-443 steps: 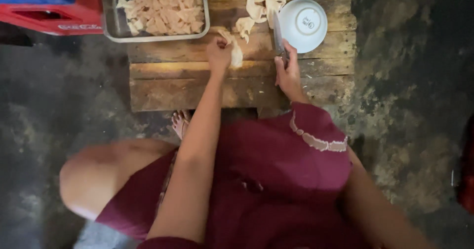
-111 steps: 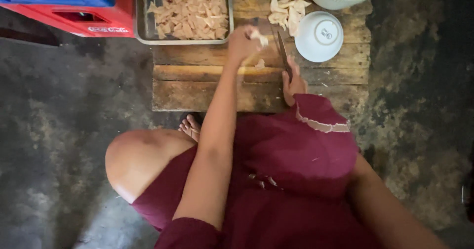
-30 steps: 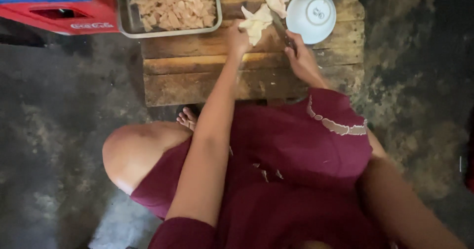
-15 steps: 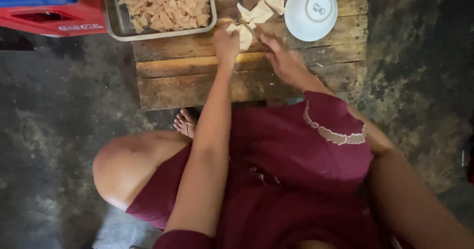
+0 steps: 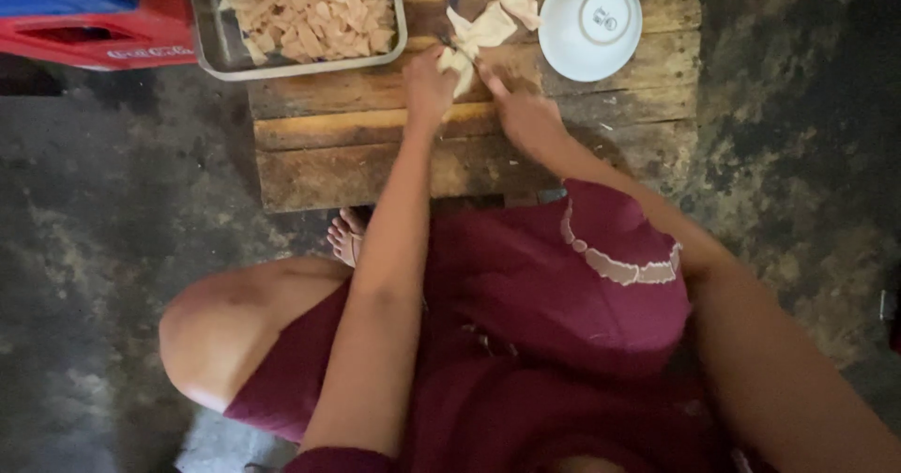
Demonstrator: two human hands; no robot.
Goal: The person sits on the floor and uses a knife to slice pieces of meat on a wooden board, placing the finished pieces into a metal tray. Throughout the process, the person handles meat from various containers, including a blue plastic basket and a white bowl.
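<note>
Both arms reach forward, left hand (image 5: 427,83) and right hand (image 5: 526,112) close together, each grip seemingly closed.

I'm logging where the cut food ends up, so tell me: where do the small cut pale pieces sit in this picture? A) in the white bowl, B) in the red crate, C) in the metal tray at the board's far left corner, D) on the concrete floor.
C: the metal tray is filled with small pale pieces, while the white bowl stands upside down, showing only its base.
</note>
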